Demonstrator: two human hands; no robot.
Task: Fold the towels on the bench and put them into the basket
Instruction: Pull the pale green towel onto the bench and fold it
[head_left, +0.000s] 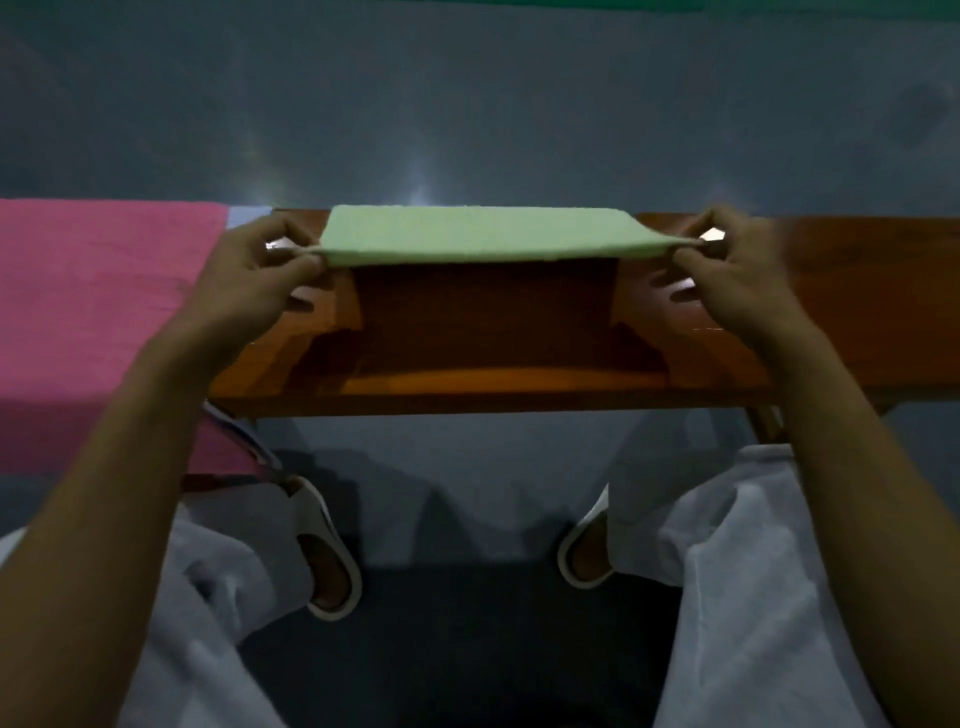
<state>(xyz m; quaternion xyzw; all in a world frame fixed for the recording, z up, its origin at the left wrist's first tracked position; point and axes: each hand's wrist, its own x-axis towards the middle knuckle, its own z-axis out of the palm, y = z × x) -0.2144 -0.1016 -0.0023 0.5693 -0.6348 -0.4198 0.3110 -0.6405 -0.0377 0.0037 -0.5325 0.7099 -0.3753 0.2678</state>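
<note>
In the head view we look down on a wooden desk (857, 312) that runs across in front of us. A green towel (478, 234) is stretched flat between our two hands over the middle of the desk. Its near edge is raised, and a dark shadow lies on the wood beneath it. We cannot tell whether its far edge rests on the desk.

Our left grip (254, 275) pinches the towel's near left corner between thumb and fingertips. Our right grip (727, 270) pinches the near right corner the same way.

To the left, a pink towel (93, 291) lies spread over the desk and hangs down its near side. It is apart from the green towel, with our left grip between them. A pale blue strip (249, 213) shows at the pink towel's far right corner.

Below the desk we see our pale trousers (753, 571) and white slippers (327, 551) on the grey floor (467, 104).
</note>
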